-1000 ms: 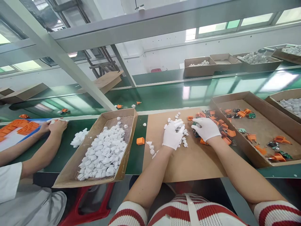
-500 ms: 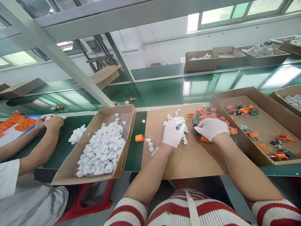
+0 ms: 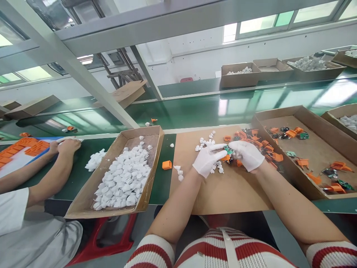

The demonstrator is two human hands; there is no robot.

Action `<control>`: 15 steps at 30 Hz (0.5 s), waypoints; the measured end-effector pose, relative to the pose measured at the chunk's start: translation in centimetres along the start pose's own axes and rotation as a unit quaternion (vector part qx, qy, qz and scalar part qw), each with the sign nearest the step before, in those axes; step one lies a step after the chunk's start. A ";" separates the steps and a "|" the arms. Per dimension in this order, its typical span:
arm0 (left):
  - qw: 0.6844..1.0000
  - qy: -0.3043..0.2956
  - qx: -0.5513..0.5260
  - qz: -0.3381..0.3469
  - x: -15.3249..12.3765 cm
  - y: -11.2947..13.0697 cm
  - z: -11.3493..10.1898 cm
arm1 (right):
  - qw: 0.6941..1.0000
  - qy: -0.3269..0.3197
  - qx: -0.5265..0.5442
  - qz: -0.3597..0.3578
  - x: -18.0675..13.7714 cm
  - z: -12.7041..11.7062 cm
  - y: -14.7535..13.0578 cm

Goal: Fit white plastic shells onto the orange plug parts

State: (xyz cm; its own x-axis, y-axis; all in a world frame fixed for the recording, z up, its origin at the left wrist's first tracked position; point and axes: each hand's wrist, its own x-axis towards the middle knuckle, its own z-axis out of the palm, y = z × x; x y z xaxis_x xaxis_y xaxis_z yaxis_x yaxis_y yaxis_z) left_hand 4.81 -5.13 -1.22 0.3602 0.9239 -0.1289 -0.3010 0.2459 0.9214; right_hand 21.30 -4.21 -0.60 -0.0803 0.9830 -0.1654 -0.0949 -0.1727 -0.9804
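Left hand [image 3: 208, 160]: white-gloved, forefinger and thumb stretched out narrow and pinched onto a small green board piece [image 3: 228, 150] that it meets from the left.
Right hand [image 3: 248, 155]: also gloved, curled knuckles-up, fingertips closed on the same piece from the other side, so the two hands touch over it.
Where the piece is: head view, lifted just above the cardboard sheet [image 3: 223, 190], between the white caps [image 3: 206, 142] and the orange parts heap [image 3: 260, 145].
Around the hands: a few white caps lie scattered under and just beside the left wrist. The orange heap, with green boards mixed in, spreads from the right hand toward the right-hand box [image 3: 312, 147].
Further left: one loose orange part [image 3: 166, 165] on the green belt, then a cardboard box [image 3: 83, 203] full of white caps.
Co-worker: another person's bare hands [image 3: 67, 145] rest by an orange tray [image 3: 28, 147], well apart from the gloved pair.
How far along, as a judgement: early to middling. One piece is in hand, while both loose heaps and both boxes hold many pieces lying separate.
Finished pieces: no set-aside stack of joined pieces shows.
Hard to make out: whether a white cap sits inside the left palm, and how the green and orange bits of the held piece join.
Cut off: the right-hand box's far corner and the tray's left end run out of the picture.
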 end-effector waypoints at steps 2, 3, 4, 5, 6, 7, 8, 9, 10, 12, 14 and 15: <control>0.997 -0.009 -0.080 -0.015 0.2 0.0 -0.2 | 1.000 0.019 0.000 -0.013 0.4 -0.1 0.4; 0.993 -0.007 -0.118 -0.021 0.3 0.0 -0.3 | 0.999 0.038 -0.005 -0.026 0.5 -0.2 0.4; 0.988 0.000 -0.151 -0.024 0.4 0.0 -0.4 | 0.998 0.053 -0.010 -0.039 0.5 -0.3 0.3; 0.984 0.007 -0.175 -0.026 0.5 0.0 -0.4 | 0.997 0.062 -0.019 -0.052 0.5 -0.3 0.2; 0.982 0.014 -0.188 -0.028 0.6 0.0 -0.4 | 0.996 0.061 -0.033 -0.064 0.3 -0.4 -0.1; 0.981 0.017 -0.190 -0.029 0.6 0.0 -0.5 | 0.995 0.048 -0.055 -0.075 0.1 -0.4 -0.4; 0.982 0.017 -0.183 -0.031 0.6 -0.1 -0.5 | 0.993 0.027 -0.083 -0.085 -0.1 -0.3 -0.6; 0.985 0.016 -0.169 -0.035 0.6 -0.1 -0.5 | 0.989 0.002 -0.113 -0.094 -0.3 -0.3 -0.9; 0.988 0.012 -0.147 -0.040 0.5 -0.2 -0.5 | 0.985 -0.021 -0.139 -0.100 -0.5 -0.2 -1.0; 0.994 0.001 -0.084 -0.066 0.4 -0.3 -0.5 | 0.981 -0.029 -0.164 -0.096 -0.7 -0.1 -1.2; 0.996 0.005 -0.010 -0.084 0.3 -0.3 -0.5 | 0.985 0.000 -0.153 -0.080 -0.7 0.1 -1.1; 0.997 0.016 0.017 -0.077 0.2 -0.2 -0.4 | 0.987 0.016 -0.143 -0.071 -0.6 0.1 -1.0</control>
State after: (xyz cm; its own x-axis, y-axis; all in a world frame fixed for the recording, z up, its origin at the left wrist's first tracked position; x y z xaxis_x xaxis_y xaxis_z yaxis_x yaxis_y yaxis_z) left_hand 4.62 -4.85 -1.62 0.3705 0.8851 -0.2816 -0.2135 0.3762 0.9016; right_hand 21.31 -4.64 0.54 -0.0538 0.9983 -0.0221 0.1818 -0.0120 -0.9833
